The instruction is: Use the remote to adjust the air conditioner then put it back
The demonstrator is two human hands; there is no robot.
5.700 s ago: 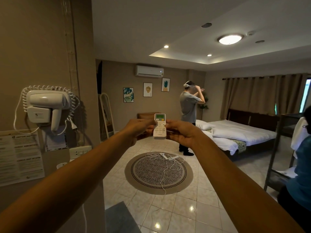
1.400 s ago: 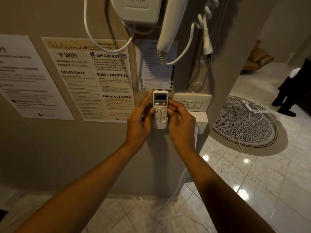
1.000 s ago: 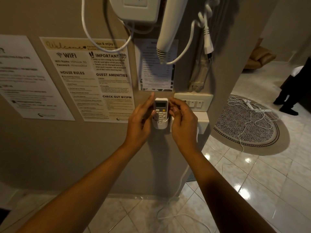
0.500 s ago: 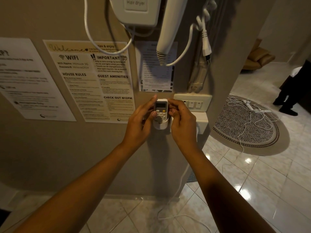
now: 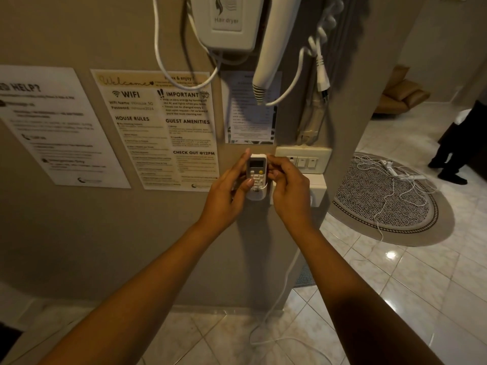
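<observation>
The white remote, with a small screen and a yellow button, stands upright against the beige wall, its lower end sunk in a white wall holder. My left hand touches its left side, thumb on the lower buttons. My right hand pinches its upper right edge with fingertips. The air conditioner is out of view.
A wall-mounted hair dryer with a coiled cord hangs above. Printed notices cover the wall to the left. A switch plate sits right of the remote. A round rug with white cables lies on the tiled floor; a person's legs stand far right.
The remote has slid down into the wall holder since a second and a half ago. Both hands stay on it, fingers shifted toward its top and sides.
</observation>
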